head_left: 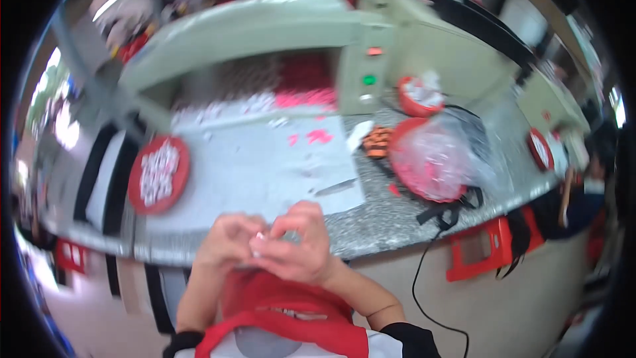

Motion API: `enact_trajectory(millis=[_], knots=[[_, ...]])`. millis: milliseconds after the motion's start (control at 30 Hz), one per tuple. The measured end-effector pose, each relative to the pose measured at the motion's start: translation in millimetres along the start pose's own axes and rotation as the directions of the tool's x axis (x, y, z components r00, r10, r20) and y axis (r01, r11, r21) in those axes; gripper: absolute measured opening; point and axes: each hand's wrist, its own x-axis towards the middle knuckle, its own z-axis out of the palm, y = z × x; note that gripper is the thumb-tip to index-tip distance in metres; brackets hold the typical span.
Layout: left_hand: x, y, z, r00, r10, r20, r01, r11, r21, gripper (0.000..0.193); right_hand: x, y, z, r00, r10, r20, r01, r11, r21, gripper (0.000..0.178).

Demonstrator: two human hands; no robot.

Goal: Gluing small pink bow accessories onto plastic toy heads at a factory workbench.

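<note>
Close together at the near edge of the table, my left hand (230, 241) and my right hand (299, 244) are closed, fingertips meeting around a small white piece (258, 238). Most of that piece is hidden by the fingers, and blur hides its exact kind. Beyond the hands, a white sheet (245, 172) covers the work surface. A few small pink pieces (319, 136) lie on its far right part. To the left stands a red round tray (134, 189) filled with small white pieces (159, 172). A thin knife-like tool (336, 188) rests on the sheet, right of my hands.
A pale green machine (265, 23) spans the back, with rows of white and pink pieces in its opening. On the right are an orange-and-black object (377, 142), a red basin (404, 134) under a clear plastic bag (440, 159), and a black cable (416, 285). Another person (583, 202) sits far right.
</note>
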Motion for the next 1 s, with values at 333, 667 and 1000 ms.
enact_trajectory(millis=[333, 667, 1000], knots=[[-9, 45, -81, 0.916, 0.034, -0.399, -0.136, 0.964, -0.229, 0.027, -30, 79, 16, 0.531, 0.829, -0.172, -0.847, 0.516, -0.126, 0.060], [52, 19, -106, 0.940, 0.077, -0.333, -0.190, 0.927, -0.323, 0.034, -58, 155, 23, 0.543, 0.840, 0.021, -0.792, 0.520, -0.321, 0.033], [82, 21, -107, 0.919, -0.075, -0.387, -0.122, 0.879, -0.461, 0.042, 23, 136, 54, 0.505, 0.822, 0.263, -0.817, 0.358, 0.452, 0.034]])
